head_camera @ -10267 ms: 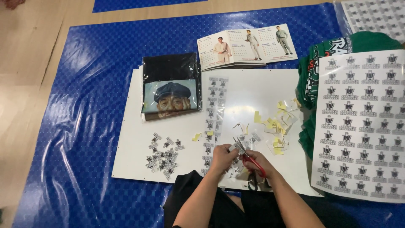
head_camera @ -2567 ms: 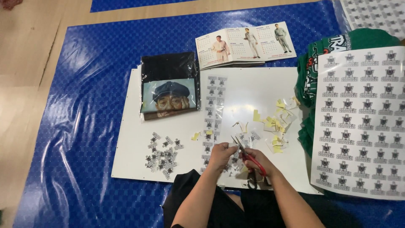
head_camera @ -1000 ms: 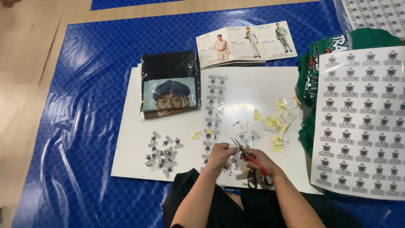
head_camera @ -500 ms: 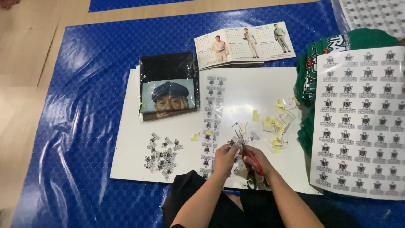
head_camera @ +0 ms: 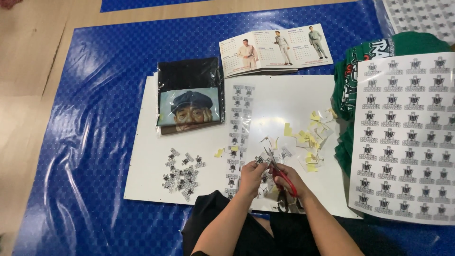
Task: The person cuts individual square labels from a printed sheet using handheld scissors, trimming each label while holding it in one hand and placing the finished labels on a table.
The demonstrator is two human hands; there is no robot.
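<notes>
I see a blue mat (head_camera: 95,118) under a white board (head_camera: 284,95), with a big sticker sheet (head_camera: 407,137) well right of the grip and a green shirt (head_camera: 346,95) under it. My right hand (head_camera: 289,178) is closed on red-handled scissors (head_camera: 279,168), blades open at a small cutout (head_camera: 259,160) pinched in my left hand (head_camera: 251,175). A strip (head_camera: 238,128) runs just left of the grip, a pile of cutouts (head_camera: 182,173) lies farther left, and yellow scraps (head_camera: 310,137) sit just up-right.
</notes>
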